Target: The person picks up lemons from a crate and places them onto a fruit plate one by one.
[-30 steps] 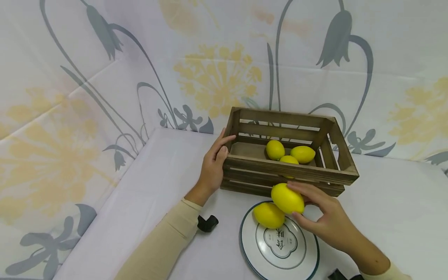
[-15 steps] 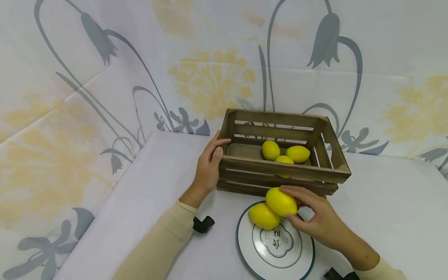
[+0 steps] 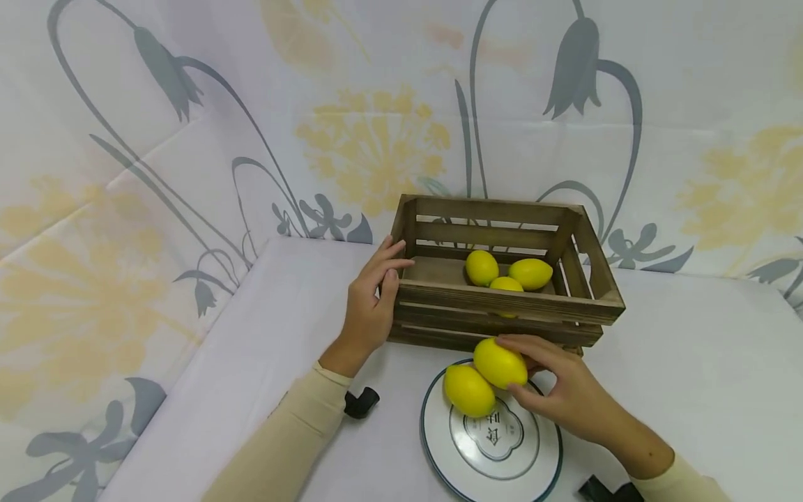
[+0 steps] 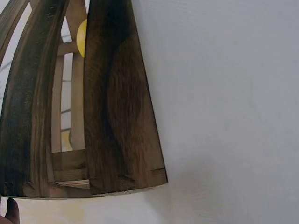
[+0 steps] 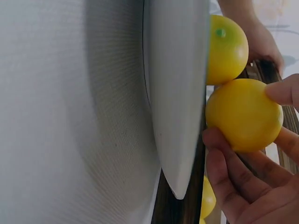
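Observation:
My right hand (image 3: 564,390) pinches a yellow lemon (image 3: 500,363) between thumb and fingers at the far rim of a white plate (image 3: 502,468) with a dark blue edge. A second lemon (image 3: 469,391) lies on the plate, against the held one; both also show in the right wrist view, where fingers curl around the nearer lemon (image 5: 245,116). Behind the plate stands a brown slatted wooden crate (image 3: 502,301) with three lemons inside, one of them (image 3: 530,274) at the right. At its left end my left hand (image 3: 370,307) rests with fairly straight fingers over the rim.
Black curved pieces sit by each forearm, one at the left wrist (image 3: 362,403) and one at the right (image 3: 608,489). A white cloth covers the table (image 3: 282,314). Floral fabric (image 3: 376,104) hangs behind the crate and along the left.
The right hand's lemon has come down slightly beside the other lemon, which has turned a little. The left hand's fingers now lie more across the crate rim. The head view has shifted somewhat.

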Action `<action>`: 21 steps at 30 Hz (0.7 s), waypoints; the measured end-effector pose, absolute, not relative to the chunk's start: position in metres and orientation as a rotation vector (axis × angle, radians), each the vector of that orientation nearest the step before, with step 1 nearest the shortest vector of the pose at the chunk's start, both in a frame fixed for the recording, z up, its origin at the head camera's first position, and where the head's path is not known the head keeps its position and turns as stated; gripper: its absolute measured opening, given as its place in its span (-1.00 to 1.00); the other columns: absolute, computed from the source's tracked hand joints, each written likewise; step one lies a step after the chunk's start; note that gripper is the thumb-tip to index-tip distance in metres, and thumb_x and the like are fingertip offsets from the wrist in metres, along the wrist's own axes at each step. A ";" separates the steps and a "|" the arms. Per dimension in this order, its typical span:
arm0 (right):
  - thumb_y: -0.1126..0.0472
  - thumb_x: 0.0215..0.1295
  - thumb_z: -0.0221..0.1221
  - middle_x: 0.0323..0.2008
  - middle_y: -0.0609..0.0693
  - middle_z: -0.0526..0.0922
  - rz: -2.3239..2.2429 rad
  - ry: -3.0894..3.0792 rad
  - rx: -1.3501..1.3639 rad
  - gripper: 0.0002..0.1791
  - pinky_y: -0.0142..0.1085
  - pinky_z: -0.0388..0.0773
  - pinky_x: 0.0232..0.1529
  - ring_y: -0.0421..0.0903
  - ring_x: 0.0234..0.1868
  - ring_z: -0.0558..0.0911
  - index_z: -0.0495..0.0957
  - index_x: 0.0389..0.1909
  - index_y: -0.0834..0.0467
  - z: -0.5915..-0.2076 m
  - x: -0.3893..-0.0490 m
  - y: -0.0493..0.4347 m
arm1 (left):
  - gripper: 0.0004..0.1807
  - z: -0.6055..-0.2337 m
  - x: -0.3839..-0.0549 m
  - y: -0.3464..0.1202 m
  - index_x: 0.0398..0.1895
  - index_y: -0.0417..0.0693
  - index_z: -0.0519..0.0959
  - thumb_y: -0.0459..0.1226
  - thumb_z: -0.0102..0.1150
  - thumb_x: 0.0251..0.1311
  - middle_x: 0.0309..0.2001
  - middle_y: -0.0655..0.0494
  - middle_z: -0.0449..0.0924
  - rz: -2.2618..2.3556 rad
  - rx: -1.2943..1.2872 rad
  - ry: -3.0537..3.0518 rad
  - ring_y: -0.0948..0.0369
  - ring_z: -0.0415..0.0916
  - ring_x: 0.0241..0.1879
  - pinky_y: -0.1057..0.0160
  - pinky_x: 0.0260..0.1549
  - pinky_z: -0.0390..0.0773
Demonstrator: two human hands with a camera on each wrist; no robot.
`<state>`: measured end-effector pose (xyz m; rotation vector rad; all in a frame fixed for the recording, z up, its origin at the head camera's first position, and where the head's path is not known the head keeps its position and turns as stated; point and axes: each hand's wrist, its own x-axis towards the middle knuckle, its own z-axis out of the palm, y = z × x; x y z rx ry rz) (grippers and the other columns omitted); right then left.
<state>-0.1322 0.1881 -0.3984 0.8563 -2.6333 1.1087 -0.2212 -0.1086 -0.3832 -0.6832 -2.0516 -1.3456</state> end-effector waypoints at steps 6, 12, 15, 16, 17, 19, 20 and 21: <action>0.28 0.09 0.45 0.22 0.02 0.58 1.083 -2.676 0.867 -0.34 -0.40 0.69 -0.13 -0.29 -0.03 0.61 0.52 0.27 0.04 -0.400 -0.132 0.186 | -0.66 -0.386 -0.223 -0.109 0.05 -0.22 0.64 -0.38 -0.18 0.49 0.32 -0.08 0.50 -1.337 -0.702 -2.023 0.10 0.17 0.53 0.09 0.51 0.19; 0.28 0.08 0.46 0.24 0.04 0.57 1.091 -2.688 0.892 -0.33 -0.40 0.69 -0.12 -0.28 -0.02 0.61 0.52 0.27 0.05 -0.402 -0.134 0.185 | -0.67 -0.386 -0.223 -0.110 0.04 -0.22 0.63 -0.40 -0.15 0.48 0.31 -0.11 0.51 -1.327 -0.710 -2.002 0.06 0.17 0.52 0.10 0.51 0.17; 0.27 0.11 0.45 0.25 0.05 0.57 1.098 -2.702 0.907 -0.34 -0.41 0.69 -0.12 -0.28 -0.02 0.61 0.51 0.28 0.05 -0.404 -0.134 0.185 | -0.68 -0.388 -0.223 -0.111 0.03 -0.22 0.64 -0.43 -0.14 0.46 0.31 -0.11 0.52 -1.323 -0.712 -1.997 0.04 0.19 0.52 0.11 0.51 0.18; 0.27 0.11 0.45 0.25 0.06 0.57 1.098 -2.703 0.911 -0.34 -0.41 0.69 -0.12 -0.28 -0.02 0.61 0.51 0.28 0.05 -0.405 -0.135 0.185 | -0.68 -0.389 -0.224 -0.111 0.03 -0.22 0.64 -0.43 -0.14 0.46 0.31 -0.11 0.52 -1.326 -0.716 -1.995 0.03 0.19 0.52 0.10 0.51 0.18; 0.27 0.10 0.45 0.25 0.06 0.56 1.098 -2.707 0.911 -0.34 -0.41 0.68 -0.12 -0.28 -0.02 0.61 0.51 0.28 0.05 -0.405 -0.135 0.186 | -0.68 -0.389 -0.224 -0.111 0.03 -0.22 0.64 -0.43 -0.14 0.46 0.31 -0.11 0.52 -1.330 -0.719 -1.995 0.03 0.18 0.52 0.10 0.51 0.18; 0.29 0.10 0.44 0.25 0.06 0.56 1.092 -2.714 0.908 -0.33 -0.42 0.68 -0.11 -0.28 -0.02 0.61 0.51 0.28 0.05 -0.407 -0.135 0.186 | -0.68 -0.390 -0.224 -0.110 0.03 -0.21 0.64 -0.43 -0.14 0.46 0.31 -0.10 0.51 -1.337 -0.721 -1.996 0.05 0.18 0.52 0.10 0.51 0.17; 0.30 0.09 0.45 0.25 0.06 0.56 1.093 -2.718 0.908 -0.33 -0.41 0.68 -0.11 -0.28 -0.02 0.61 0.51 0.28 0.06 -0.408 -0.135 0.186 | -0.68 -0.391 -0.224 -0.110 0.02 -0.22 0.64 -0.43 -0.14 0.47 0.31 -0.11 0.51 -1.339 -0.720 -1.995 0.05 0.17 0.52 0.09 0.52 0.16; 0.30 0.09 0.44 0.26 0.07 0.56 1.093 -2.725 0.907 -0.33 -0.41 0.68 -0.11 -0.28 -0.02 0.61 0.51 0.28 0.06 -0.408 -0.135 0.186 | -0.68 -0.391 -0.224 -0.111 0.01 -0.22 0.64 -0.42 -0.15 0.47 0.31 -0.11 0.51 -1.343 -0.719 -1.995 0.05 0.17 0.52 0.09 0.52 0.16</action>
